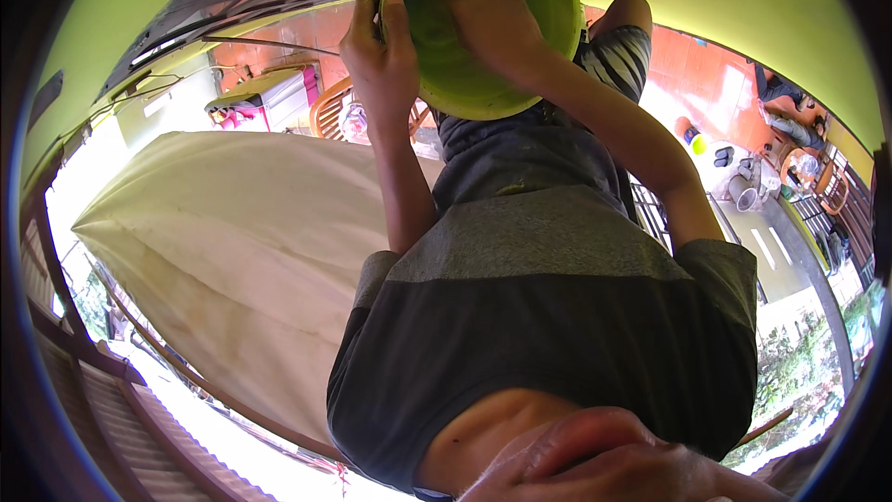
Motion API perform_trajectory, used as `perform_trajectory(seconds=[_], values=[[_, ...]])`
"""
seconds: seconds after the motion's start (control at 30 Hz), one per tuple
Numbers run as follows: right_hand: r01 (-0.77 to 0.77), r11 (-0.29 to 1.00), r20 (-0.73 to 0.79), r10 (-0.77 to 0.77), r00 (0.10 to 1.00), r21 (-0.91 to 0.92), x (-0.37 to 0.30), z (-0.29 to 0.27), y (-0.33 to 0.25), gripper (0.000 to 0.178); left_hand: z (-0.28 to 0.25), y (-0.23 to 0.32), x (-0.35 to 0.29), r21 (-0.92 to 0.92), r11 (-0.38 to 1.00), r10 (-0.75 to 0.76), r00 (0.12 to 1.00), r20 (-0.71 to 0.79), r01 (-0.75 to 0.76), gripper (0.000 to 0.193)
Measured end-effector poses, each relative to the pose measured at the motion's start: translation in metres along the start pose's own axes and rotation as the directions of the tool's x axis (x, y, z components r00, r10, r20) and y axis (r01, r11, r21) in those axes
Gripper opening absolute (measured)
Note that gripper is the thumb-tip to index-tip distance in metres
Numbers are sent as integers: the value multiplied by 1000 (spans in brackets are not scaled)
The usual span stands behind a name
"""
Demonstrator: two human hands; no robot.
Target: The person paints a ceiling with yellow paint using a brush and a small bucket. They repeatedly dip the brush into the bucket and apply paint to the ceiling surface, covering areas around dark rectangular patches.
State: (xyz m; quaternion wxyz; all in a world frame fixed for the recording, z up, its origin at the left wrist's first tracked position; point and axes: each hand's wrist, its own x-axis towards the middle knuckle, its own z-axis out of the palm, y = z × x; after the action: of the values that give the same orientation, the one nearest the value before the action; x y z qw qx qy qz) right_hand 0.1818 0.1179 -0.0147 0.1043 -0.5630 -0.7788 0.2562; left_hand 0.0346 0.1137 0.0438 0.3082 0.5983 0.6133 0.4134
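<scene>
A round lime-green plastic basin (478, 107) is held tilted in front of me, above my lap. On its left side, my left hand (386, 56) grips the rim, thumb along the near face and fingers going behind. My right hand (502, 30) reaches down inside the basin, close to its inner wall. Those fingers are blurred and partly hidden, so their grip does not show. The inside of the basin looks dark green, and I cannot make out what it contains.
A large cream sheet (251, 223) spreads out at the left, beside my left arm. Beyond it are a wooden chair (330, 112) and a covered table (269, 93). Orange floor tiles (664, 84) lie ahead. Far right are a person's legs (790, 125), slippers (723, 157) and a grey bucket (743, 192).
</scene>
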Motion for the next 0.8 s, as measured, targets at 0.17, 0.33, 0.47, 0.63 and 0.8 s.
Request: perform_trajectory(seconds=[0.17, 0.33, 0.47, 0.63, 0.8], values=[[-78, 978, -51, 69, 996, -191, 2, -2, 13, 12, 4, -1, 0, 37, 998, 52, 999, -2, -52, 28], [-68, 971, 77, 88, 993, -228, 0, 1, 15, 13, 1, 0, 1, 49, 998, 37, 999, -10, -37, 28], [-86, 969, 203, 134, 970, -231, 2, -10, 17, 15, -3, 3, -2, 48, 994, -97, 994, 49, 94, 34], [-177, 982, 243, 158, 957, 58, -12, -59, 39, 26, -3, 0, 0, 39, 998, 45, 998, -46, -43, 30], [-224, 863, 173, 162, 972, 453, -63, -96, 71, 37, -10, -3, -1, 2, 1000, -21, 999, -39, 21, 32]])
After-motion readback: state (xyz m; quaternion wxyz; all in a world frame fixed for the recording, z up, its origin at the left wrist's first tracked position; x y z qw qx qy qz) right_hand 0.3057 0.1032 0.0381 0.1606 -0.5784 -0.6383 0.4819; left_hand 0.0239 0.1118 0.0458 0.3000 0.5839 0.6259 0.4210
